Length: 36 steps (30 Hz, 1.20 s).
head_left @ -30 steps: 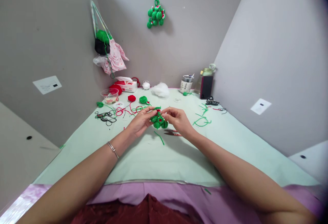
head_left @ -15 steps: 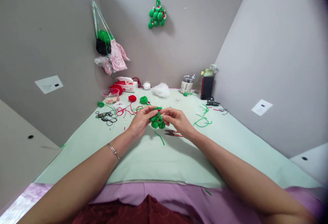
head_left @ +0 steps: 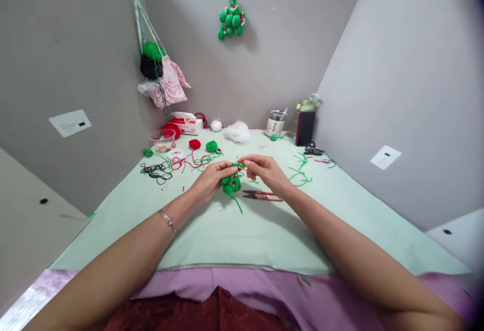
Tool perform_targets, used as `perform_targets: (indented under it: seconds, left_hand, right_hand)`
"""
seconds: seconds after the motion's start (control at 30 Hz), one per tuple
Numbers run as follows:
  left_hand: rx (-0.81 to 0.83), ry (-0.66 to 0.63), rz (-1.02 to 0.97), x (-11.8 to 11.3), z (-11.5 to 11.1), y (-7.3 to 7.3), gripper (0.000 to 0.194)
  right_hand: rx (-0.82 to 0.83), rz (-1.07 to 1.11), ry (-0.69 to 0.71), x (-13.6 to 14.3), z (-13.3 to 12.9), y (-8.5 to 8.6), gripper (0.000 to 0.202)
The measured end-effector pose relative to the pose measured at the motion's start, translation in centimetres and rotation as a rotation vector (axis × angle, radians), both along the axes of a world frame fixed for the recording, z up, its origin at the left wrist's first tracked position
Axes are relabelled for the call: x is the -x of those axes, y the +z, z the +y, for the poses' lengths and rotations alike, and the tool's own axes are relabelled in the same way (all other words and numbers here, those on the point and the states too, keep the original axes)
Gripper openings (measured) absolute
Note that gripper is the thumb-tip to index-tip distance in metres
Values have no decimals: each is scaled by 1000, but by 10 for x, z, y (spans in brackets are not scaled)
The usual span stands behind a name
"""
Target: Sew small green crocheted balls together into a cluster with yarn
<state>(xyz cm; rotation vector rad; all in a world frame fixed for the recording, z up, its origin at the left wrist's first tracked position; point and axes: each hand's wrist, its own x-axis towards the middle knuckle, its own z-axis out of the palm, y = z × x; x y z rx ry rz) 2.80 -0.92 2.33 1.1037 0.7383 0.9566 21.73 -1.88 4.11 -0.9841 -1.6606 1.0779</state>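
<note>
Above the table, my left hand (head_left: 212, 178) pinches a green crocheted piece (head_left: 231, 183) with round balls and a few red spots. My right hand (head_left: 266, 172) is closed at the upper right edge of that piece, thumb and forefinger together on a small yellow tool (head_left: 245, 168); most of the tool is hidden by the fingers. Below my right hand lie red-handled thread snips (head_left: 260, 196), blades pointing left. A cut green yarn end (head_left: 237, 204) lies on the table just below the crocheted piece.
Red yarn (head_left: 194, 144), green yarn (head_left: 212, 146), tangled black cord (head_left: 157, 171) and a clear tub (head_left: 162, 140) sit at left. White stuffing (head_left: 237, 131) is at the back. A pen tin (head_left: 276, 124), phone (head_left: 305, 128) and claw clip (head_left: 313, 149) stand or lie at right.
My right hand has shifted slightly right and up, uncovering more of the snips' handles. The crocheted piece has turned and moved a little left in my left hand.
</note>
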Motion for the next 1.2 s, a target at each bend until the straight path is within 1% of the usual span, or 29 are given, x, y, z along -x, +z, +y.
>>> perform_targets:
  seconds: [0.1,0.17,0.33,0.4,0.47,0.57,0.63,0.73,0.77,0.83,0.9,0.93,0.97,1.0,1.07,1.1,1.2]
  left_hand:
    - [-6,-73,72,-1,-1,-1,25]
    - [-23,-99,102,-2,-1,-4,25]
    - [-1,-148,92,-2,0,-6,29]
    - [9,-156,79,-2,0,-6,30]
    - [11,-153,76,-2,0,-5,30]
    - [6,-149,87,-2,-1,-4,30]
    - [5,-146,87,-2,-1,-3,31]
    - [12,-137,86,-3,0,-4,34]
    - [14,-138,87,-3,0,-4,34]
    - [17,-147,87,-3,0,-6,35]
    - [12,-166,87,-2,1,-7,34]
    - [5,-179,92,-2,1,-8,34]
    - [-4,-191,97,-2,1,-9,34]
    - [-10,-205,104,-3,1,-10,33]
    - [-11,-221,120,-3,1,-11,32]
    - [-5,-222,125,-3,1,-11,31]
    - [18,-225,128,-3,1,-11,31]
  right_hand:
    - [34,-22,39,-4,2,2,29]
    - [65,-15,64,-5,4,1,26]
    - [120,187,-92,-3,8,-1,25]
    - [178,213,-58,-4,7,-2,27]
    - [221,180,12,-4,6,-2,28]
    - [199,103,59,-3,5,-2,25]
    - [166,121,19,-1,5,-2,23]
    - [166,277,-101,1,7,-2,23]
    - [186,330,-114,1,7,-2,24]
    - [258,398,-58,1,7,-2,27]
    - [351,407,58,0,7,-2,30]
    - [382,403,99,-1,7,-2,31]
    - [395,403,111,-2,9,-1,31]
    - [390,410,98,-3,10,-1,31]
    - [365,473,16,-7,14,-1,33]
    - [357,507,-2,-8,16,-1,34]
    - [369,544,29,-11,19,-1,33]
